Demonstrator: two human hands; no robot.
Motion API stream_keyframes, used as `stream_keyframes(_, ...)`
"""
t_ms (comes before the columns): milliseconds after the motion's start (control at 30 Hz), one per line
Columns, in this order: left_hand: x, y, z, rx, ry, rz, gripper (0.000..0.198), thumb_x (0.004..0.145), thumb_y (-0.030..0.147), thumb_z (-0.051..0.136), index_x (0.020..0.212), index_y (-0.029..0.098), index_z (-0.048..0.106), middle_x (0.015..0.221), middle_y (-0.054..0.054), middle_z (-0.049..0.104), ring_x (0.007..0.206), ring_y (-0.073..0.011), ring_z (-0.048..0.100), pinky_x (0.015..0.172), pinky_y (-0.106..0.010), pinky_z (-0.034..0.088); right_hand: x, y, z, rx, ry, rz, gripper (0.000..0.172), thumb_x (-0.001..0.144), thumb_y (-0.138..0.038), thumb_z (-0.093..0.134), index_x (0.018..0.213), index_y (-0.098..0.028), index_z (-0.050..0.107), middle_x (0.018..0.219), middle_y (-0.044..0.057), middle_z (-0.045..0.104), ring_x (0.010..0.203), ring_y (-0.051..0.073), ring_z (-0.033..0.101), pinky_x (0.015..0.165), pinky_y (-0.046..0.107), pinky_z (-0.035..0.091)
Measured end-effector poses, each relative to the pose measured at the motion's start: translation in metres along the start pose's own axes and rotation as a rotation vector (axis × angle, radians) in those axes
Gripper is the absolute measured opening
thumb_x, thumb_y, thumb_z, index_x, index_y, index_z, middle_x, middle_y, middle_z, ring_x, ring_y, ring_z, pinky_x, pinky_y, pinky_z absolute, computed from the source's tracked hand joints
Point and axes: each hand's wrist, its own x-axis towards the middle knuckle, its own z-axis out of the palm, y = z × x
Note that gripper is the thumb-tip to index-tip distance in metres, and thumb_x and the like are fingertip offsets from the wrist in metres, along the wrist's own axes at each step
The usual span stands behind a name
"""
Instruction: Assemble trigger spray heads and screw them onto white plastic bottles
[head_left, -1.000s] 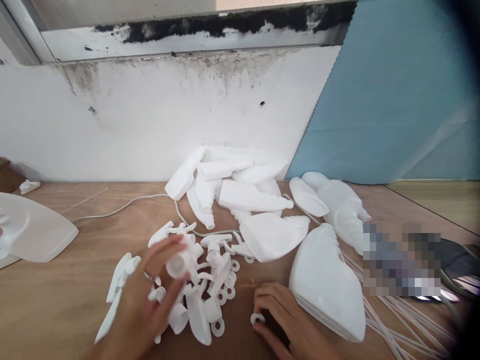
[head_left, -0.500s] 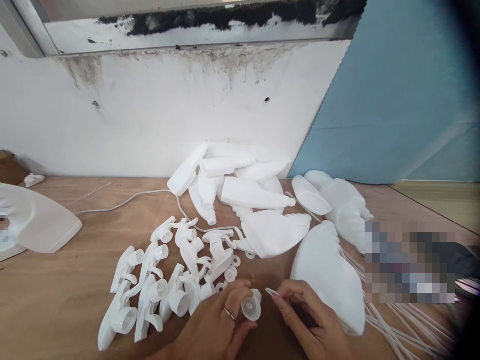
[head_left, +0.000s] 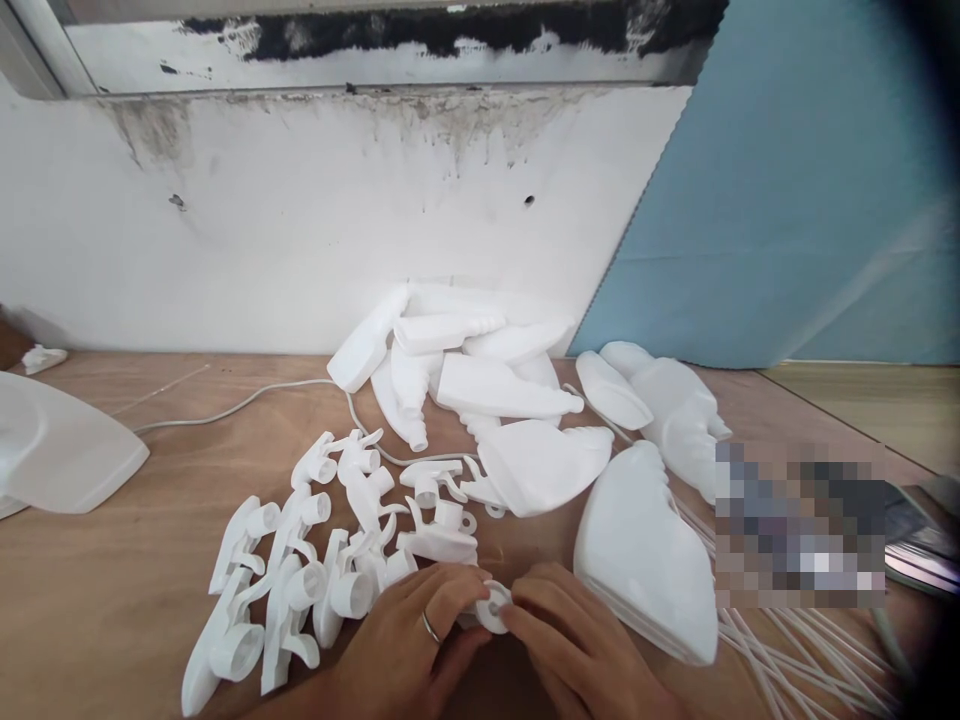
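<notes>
My left hand [head_left: 420, 630], with a ring on one finger, grips a white trigger spray head [head_left: 484, 620] by its sides, its round cap opening turned toward me. Between the fingertips of my right hand [head_left: 581, 640] is a thin white washer [head_left: 498, 600], held against that opening. Whether the washer sits fully inside the cap cannot be made out, since fingers cover part of it. Just left of my hands lie several more trigger spray heads [head_left: 292, 590], grouped on the wooden table [head_left: 97, 600]. A few loose washers [head_left: 469, 522] show beyond my left hand.
White plastic bottles [head_left: 510, 388] are piled against the wall, with a large one [head_left: 645, 550] close to my right hand. Thin white tubes [head_left: 795, 650] lie at the right. A grey cable [head_left: 247, 400] runs behind the spray heads. Another bottle [head_left: 67, 440] is at far left.
My right hand has moved left and brought the washer from beside the spray head to its cap opening. My two hands now meet. The view has shifted slightly.
</notes>
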Motion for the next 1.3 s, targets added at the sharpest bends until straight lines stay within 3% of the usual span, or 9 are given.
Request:
stream_keyframes(167,0.0,-0.003,-0.001,0.127,-0.055,0.082,0.034,0.091,0.017,0.057,0.124,0.016,0.048,0.116,-0.01,0.067,0.103,-0.0205,0.065,0.09,-0.034,0.058,0.003,-0.007,-0.003,0.022,-0.107,0.111,0.036,0.088,-0.002,0.044,0.119,-0.016,0.055,0.108,0.012,0.06,0.101,0.02,0.057,0.088,0.034,0.052)
stream_keyframes(300,0.001,-0.003,0.0,0.163,-0.079,0.095,0.029,0.092,0.016,0.055,0.121,0.014,0.052,0.111,-0.01,0.068,0.099,-0.0204,0.066,0.087,-0.034,0.059,0.005,-0.003,0.001,0.022,-0.113,0.109,0.037,0.09,-0.008,0.049,0.126,-0.016,0.052,0.122,0.014,0.057,0.117,0.02,0.053,0.101,0.032,0.049)
stream_keyframes(467,0.004,0.0,-0.002,0.162,-0.089,0.062,0.021,0.095,0.019,0.053,0.115,0.015,0.056,0.111,-0.009,0.069,0.1,-0.0189,0.066,0.089,-0.032,0.058,0.0,0.003,0.009,0.011,-0.187,0.108,0.036,0.094,-0.018,0.053,0.131,-0.019,0.051,0.125,0.013,0.059,0.116,0.019,0.056,0.098,0.031,0.051)
stream_keyframes(667,0.003,0.001,-0.002,0.166,-0.038,0.095,0.021,0.096,0.02,0.05,0.116,0.015,0.057,0.107,-0.008,0.07,0.098,-0.0176,0.068,0.087,-0.03,0.059,0.001,0.004,0.01,0.037,-0.073,0.083,0.027,0.101,-0.023,0.041,0.121,-0.019,0.058,0.105,0.009,0.068,0.096,0.015,0.066,0.085,0.025,0.057)
stream_keyframes(833,0.003,0.002,-0.001,0.171,-0.048,0.112,0.024,0.097,0.019,0.049,0.12,0.016,0.054,0.108,-0.008,0.07,0.097,-0.0174,0.068,0.087,-0.028,0.058,0.003,0.004,0.009,0.051,-0.098,0.07,0.025,0.101,-0.023,0.041,0.115,-0.022,0.062,0.098,0.005,0.07,0.093,0.015,0.068,0.081,0.024,0.058)
stream_keyframes(1100,-0.002,-0.003,0.005,0.172,-0.013,0.102,0.03,0.098,0.021,0.048,0.127,0.016,0.045,0.115,-0.008,0.069,0.101,-0.0178,0.067,0.088,-0.029,0.058,-0.006,-0.006,0.012,-0.285,-0.062,0.077,0.032,0.101,-0.018,0.033,0.124,-0.01,0.055,0.117,0.015,0.067,0.107,0.019,0.066,0.089,0.027,0.057)
stream_keyframes(1300,-0.001,-0.004,0.006,0.094,0.029,0.076,0.026,0.099,0.024,0.047,0.123,0.016,0.045,0.107,-0.007,0.071,0.094,-0.0164,0.069,0.082,-0.026,0.058,-0.001,-0.004,0.013,-0.066,-0.171,0.179,0.03,0.099,-0.017,0.036,0.125,-0.015,0.051,0.114,0.013,0.063,0.106,0.019,0.063,0.089,0.028,0.057)
